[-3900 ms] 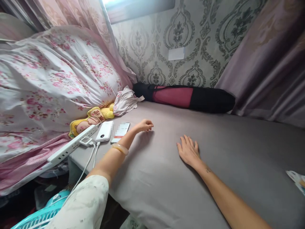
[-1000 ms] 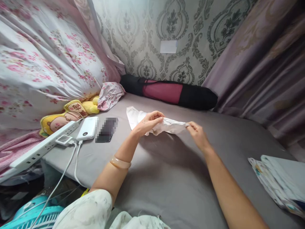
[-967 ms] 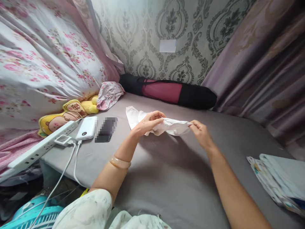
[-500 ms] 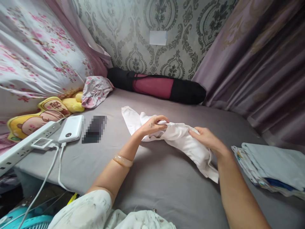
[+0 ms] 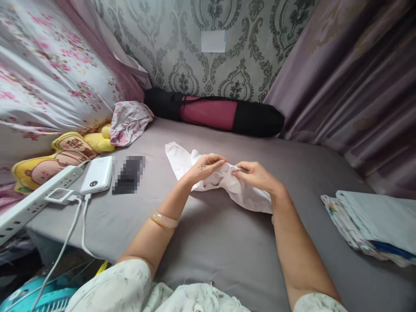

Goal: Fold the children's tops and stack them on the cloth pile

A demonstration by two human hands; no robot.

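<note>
A small white garment with snap buttons [image 5: 248,198] lies crumpled across the grey sheet [image 5: 208,247], one sleeve-like end stretching to the far left. My left hand [image 5: 207,167] pinches its upper edge between thumb and fingers. Close by on the right, my right hand [image 5: 257,176] grips the same edge near a snap. Only a small gap separates the fingertips of both hands. My right hand and forearm cover part of the garment's right end.
Folded cloths [image 5: 377,223] are stacked at the right. A black and red long bag [image 5: 208,113] lies along the wall. On the left are a power bank [image 5: 96,174], a blurred dark object [image 5: 128,174], a power strip [image 5: 30,210] with cables, and a yellow plush [image 5: 42,167].
My right hand has moved left along the garment's edge, from its right part to beside my left hand. My left hand stays in nearly the same place.
</note>
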